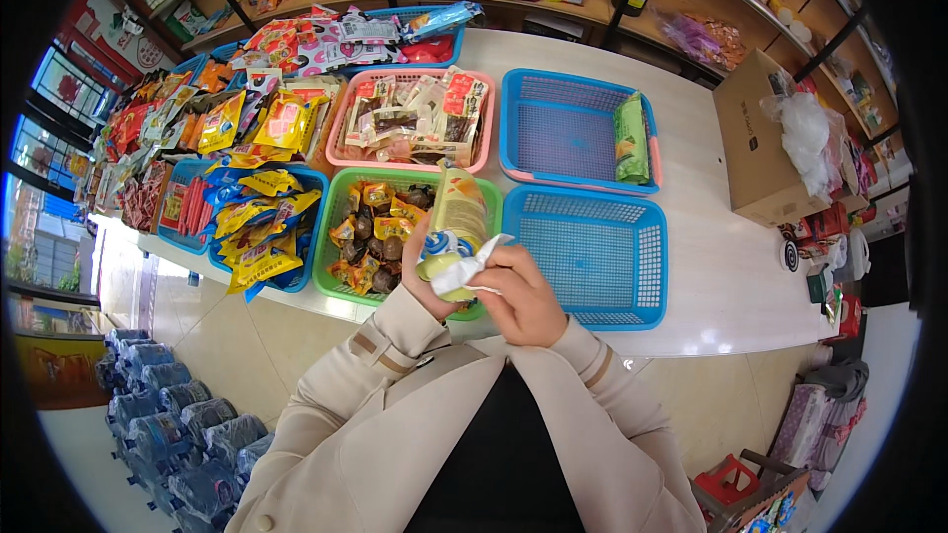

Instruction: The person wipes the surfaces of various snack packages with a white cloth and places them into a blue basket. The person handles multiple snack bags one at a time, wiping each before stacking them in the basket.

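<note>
My left hand (424, 270) is closed around a yellow-green snack package (460, 203), held tilted above the green basket (323, 237) of wrapped brown snacks. Pinched in my right hand (523, 299) is a crumpled white tissue or wipe (462, 271), pressed against the package's near end. A similar green package (631, 139) lies at the right side of the upper blue plastic basket (555, 126). Below it sits another blue basket (585, 259) with a bare mesh bottom.
A pink basket (485, 118) of sealed snacks and a blue basket (320, 196) of yellow packets stand at the left. At the right is a cardboard box (766, 152). Shelves line the back; wrapped water bottles (178, 429) stand on the floor.
</note>
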Tool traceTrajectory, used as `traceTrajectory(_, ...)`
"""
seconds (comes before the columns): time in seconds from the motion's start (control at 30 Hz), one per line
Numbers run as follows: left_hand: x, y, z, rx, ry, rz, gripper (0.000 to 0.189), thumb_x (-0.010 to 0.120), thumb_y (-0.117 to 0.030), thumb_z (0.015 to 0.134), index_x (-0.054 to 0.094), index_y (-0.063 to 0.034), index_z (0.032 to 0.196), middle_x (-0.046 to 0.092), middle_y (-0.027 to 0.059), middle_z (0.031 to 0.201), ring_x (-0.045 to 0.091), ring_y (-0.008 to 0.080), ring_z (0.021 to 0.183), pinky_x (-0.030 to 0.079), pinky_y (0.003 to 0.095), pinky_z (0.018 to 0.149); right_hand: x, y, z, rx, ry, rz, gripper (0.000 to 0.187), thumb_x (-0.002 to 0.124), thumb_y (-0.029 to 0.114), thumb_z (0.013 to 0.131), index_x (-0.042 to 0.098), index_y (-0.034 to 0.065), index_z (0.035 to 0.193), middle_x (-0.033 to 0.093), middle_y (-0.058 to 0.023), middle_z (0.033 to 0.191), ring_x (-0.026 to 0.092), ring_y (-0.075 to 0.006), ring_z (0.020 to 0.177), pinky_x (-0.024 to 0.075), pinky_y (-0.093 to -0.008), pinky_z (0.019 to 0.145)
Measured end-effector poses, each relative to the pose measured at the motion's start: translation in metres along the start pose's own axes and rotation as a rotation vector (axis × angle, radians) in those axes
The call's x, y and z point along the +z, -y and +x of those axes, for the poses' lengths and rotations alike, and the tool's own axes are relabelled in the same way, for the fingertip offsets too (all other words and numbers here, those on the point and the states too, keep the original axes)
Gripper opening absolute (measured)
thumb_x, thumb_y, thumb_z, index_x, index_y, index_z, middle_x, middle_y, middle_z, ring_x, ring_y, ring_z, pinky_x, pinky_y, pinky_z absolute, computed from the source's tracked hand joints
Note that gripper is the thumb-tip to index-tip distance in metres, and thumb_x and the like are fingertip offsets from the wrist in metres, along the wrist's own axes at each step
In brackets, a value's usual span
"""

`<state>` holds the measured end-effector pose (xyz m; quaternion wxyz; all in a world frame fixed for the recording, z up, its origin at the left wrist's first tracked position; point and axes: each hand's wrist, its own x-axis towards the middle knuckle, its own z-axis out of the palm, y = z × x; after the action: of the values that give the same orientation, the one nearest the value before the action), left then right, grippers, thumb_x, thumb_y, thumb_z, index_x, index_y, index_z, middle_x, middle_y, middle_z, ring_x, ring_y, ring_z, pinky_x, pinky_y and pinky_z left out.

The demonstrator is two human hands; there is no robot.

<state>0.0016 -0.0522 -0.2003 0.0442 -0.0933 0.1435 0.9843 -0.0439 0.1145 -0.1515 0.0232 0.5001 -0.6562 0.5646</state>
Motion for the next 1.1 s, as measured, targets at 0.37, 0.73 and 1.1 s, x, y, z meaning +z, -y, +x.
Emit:
traceTrajectory(0.37,-0.002,-0.003,0.006,0.026,0.040,-0.176,0.050,0.037,-0.048,0.097,0.054,-0.0095,0.123,0.062,0.0138,0.119,0.060,0.0308,0.109,0.046,0.0447,0.098,-0.005,0.020,0.019,-0.071,-0.006,-0.306,0.024,0.069,0.004,0.080,0.065,0.0043,0.104,0.060,-0.0113,0.107,0.061,-0.0284,0.088,0.0514,-0.0341,0.076)
traceTrajectory(0.73,0.045,-0.005,0.053,-0.014,-0.218,0.148,0.044,0.047,-0.045,0.096,0.056,-0.0074,0.117,0.067,0.0115,0.098,0.067,0.0249,0.085,0.056,0.0407,0.079,-0.030,0.011,-0.048,0.410,-0.095,0.004,0.013,0.064,0.006,0.086,0.065,0.0033,0.099,0.063,-0.0135,0.099,0.063,-0.0282,0.086,0.0516,-0.0360,0.075)
traceTrajectory(1.1,0.039,0.050,0.232,0.366,-0.238,1.119,0.091,0.070,-0.013,0.077,0.017,-0.0050,0.151,0.059,0.0191,0.116,0.065,0.0251,0.091,0.055,0.0311,0.079,-0.077,0.006,-0.186,0.913,-0.543,0.094,0.015,0.061,0.008,0.092,0.065,-0.0012,0.103,0.066,-0.0095,0.099,0.061,-0.0163,0.091,0.0472,-0.0272,0.081)
